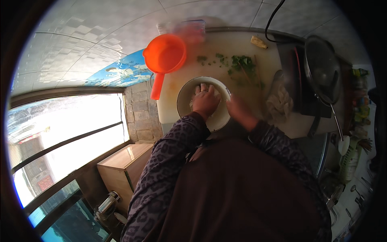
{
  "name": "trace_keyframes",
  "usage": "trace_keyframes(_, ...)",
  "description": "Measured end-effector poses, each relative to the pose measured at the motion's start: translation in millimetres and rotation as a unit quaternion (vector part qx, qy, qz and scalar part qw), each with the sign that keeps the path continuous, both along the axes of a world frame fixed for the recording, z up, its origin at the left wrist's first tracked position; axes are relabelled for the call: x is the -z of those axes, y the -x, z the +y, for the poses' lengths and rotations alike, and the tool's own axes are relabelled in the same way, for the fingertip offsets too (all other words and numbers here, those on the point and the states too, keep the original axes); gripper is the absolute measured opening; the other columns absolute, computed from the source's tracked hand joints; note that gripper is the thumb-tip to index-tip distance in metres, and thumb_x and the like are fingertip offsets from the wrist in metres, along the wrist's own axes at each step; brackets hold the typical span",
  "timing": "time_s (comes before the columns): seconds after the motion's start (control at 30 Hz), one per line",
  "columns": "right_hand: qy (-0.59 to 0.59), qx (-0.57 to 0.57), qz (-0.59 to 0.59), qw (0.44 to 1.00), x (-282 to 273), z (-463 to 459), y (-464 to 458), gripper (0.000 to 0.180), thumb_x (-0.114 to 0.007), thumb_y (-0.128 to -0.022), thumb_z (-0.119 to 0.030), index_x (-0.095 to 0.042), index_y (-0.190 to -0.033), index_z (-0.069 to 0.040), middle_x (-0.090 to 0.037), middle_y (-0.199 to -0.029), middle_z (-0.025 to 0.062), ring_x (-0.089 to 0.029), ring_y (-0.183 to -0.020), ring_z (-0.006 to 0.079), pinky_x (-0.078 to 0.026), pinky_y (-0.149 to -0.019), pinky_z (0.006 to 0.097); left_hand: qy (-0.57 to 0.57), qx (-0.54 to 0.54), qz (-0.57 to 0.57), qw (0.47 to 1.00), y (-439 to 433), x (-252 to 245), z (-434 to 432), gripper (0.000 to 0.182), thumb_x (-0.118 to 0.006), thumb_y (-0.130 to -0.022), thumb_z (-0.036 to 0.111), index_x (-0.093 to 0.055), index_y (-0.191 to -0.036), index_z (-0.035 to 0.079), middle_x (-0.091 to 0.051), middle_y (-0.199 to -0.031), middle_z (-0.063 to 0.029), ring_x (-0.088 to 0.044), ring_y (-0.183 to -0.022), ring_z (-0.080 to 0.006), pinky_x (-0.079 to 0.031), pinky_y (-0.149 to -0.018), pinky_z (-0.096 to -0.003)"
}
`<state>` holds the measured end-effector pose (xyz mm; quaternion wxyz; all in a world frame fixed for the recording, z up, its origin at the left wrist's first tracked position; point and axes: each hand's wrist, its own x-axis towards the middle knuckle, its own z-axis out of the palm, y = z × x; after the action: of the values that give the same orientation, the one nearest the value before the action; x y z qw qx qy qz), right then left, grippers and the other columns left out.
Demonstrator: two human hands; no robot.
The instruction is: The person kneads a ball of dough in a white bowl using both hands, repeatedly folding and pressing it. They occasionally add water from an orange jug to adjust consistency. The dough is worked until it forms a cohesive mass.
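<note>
A white enamel bowl (222, 120) with a dark rim stands at the near edge of the worktop. Down inside it, my left hand (206, 99) has its fingers bent over a pale, dough-like mass (191, 104), and the fingertips are coated white. Most of that mass is hidden beneath the hand. At the bowl's right rim is my right hand (240, 110), blurred, with the fingers closed against the edge. A ring shows on one finger of the left hand.
An orange plastic dipper (167, 54) lies beyond the bowl on the left. Chopped green herbs (243, 64) are scattered on the pale worktop (208, 45). To the right are a crumpled cloth (279, 101), a dark hob (311, 99) and a pan (322, 69).
</note>
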<state>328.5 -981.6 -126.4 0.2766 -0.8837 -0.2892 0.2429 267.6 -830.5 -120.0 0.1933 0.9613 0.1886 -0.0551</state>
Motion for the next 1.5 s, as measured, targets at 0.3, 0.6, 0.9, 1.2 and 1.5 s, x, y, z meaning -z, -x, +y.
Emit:
trace_keyframes(0.3,0.008,0.011,0.018,1.0,12.3,-1.8,5.6,0.019,-0.044,-0.088,-0.016,-0.045,-0.099,0.0,-0.061,-0.078,0.0256,-0.06,-0.072,0.0444,-0.046,-0.064,0.055,0.021,0.059,-0.036,0.997,-13.4,4.4,17.1,0.029,-0.058,-0.082,0.038,-0.061,-0.088,0.01,-0.06,-0.099,-0.0158,-0.058,-0.089,-0.0378,-0.049,-0.075,-0.0455)
trace_keyframes(0.6,0.02,0.041,0.008,0.999,7.8,4.4,10.6,0.02,-0.045,-0.087,-0.016,-0.045,-0.098,0.0,-0.062,-0.079,0.025,-0.06,-0.072,0.0448,-0.047,-0.063,0.0545,0.008,0.135,-0.045,0.99,-17.0,15.3,30.9,0.032,-0.055,-0.084,0.041,-0.061,-0.09,0.01,-0.063,-0.089,-0.0137,-0.061,-0.075,-0.0345,-0.049,-0.066,-0.0452)
trace_keyframes(0.9,-0.006,0.037,-0.018,0.999,11.8,4.4,7.6,0.019,-0.044,-0.086,-0.013,-0.046,-0.098,0.001,-0.062,-0.084,0.0264,-0.06,-0.079,0.0455,-0.048,-0.069,0.0526,0.013,0.226,0.04,0.973,17.2,-61.1,39.5,0.028,-0.056,-0.085,0.034,-0.062,-0.101,0.011,-0.065,-0.101,-0.0096,-0.061,-0.096,-0.03,-0.047,-0.081,-0.0424)
trace_keyframes(1.2,-0.009,0.04,-0.004,0.999,11.2,9.3,5.7,0.017,-0.044,-0.085,-0.008,-0.047,-0.097,0.003,-0.061,-0.086,0.0293,-0.06,-0.08,0.0457,-0.048,-0.07,0.0527,0.046,0.303,0.088,0.948,62.5,-66.4,21.1,0.033,-0.052,-0.076,-0.002,-0.058,-0.107,0.007,-0.06,-0.103,-0.0155,-0.058,-0.098,-0.0349,-0.05,-0.08,-0.0426)
trace_keyframes(1.5,-0.01,0.014,-0.008,1.0,15.4,8.6,3.9,0.025,-0.045,-0.084,-0.009,-0.047,-0.104,0.007,-0.062,-0.087,0.0295,-0.061,-0.081,0.0451,-0.05,-0.071,0.0514,0.031,0.38,0.153,0.912,49.2,-12.7,15.7,0.02,-0.049,-0.084,0.006,-0.062,-0.099,0.004,-0.064,-0.087,-0.0163,-0.064,-0.082,-0.0299,-0.053,-0.07,-0.038)
